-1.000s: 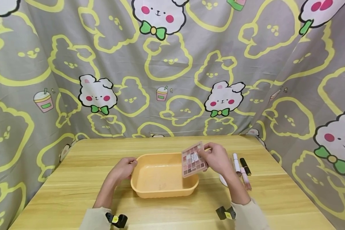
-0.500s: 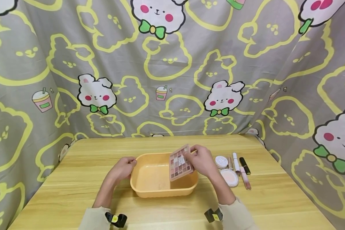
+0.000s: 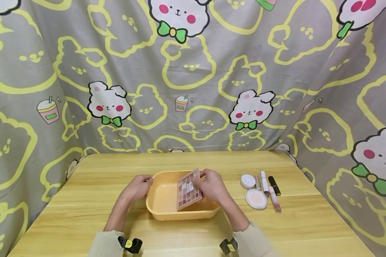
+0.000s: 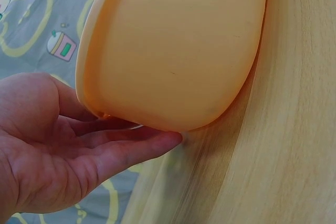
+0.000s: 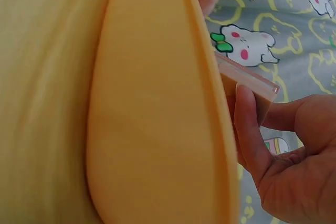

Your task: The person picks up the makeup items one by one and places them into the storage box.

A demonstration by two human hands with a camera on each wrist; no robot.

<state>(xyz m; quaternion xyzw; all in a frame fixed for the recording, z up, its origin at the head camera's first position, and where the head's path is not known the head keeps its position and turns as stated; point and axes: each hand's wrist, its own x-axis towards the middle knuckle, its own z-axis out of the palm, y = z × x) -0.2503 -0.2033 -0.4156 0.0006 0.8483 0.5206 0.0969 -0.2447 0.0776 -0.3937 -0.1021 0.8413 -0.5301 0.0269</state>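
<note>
An orange plastic basin (image 3: pixel 162 216) stands on the table. At its left end my left hand (image 3: pixel 138 187) grips the rim; in the left wrist view the fingers of that hand (image 4: pixel 63 156) lie along the outside of the wall. Tilted inside the basin is an eyeshadow palette (image 3: pixel 189 189) with a clear lid and rows of pink and brown squares. My right hand (image 3: pixel 212 185) pinches its right edge between thumb and fingers. From the right wrist, the basin wall (image 5: pixel 152 103) covers most of the palette (image 5: pixel 252 80), and its corner shows above the rim.
To the right on the wooden table (image 3: pixel 296 232) lie a white round compact (image 3: pixel 248 181), a round powder case (image 3: pixel 256 198), a white tube (image 3: pixel 264 182), a pink lip gloss tube (image 3: pixel 274 199) and a black tube (image 3: pixel 274 185). A patterned curtain (image 3: pixel 193 139) hangs behind.
My right hand has carried the palette leftward from the basin's right side and lowered it into the basin. The round cases have come into full sight. My left hand has stayed at the rim.
</note>
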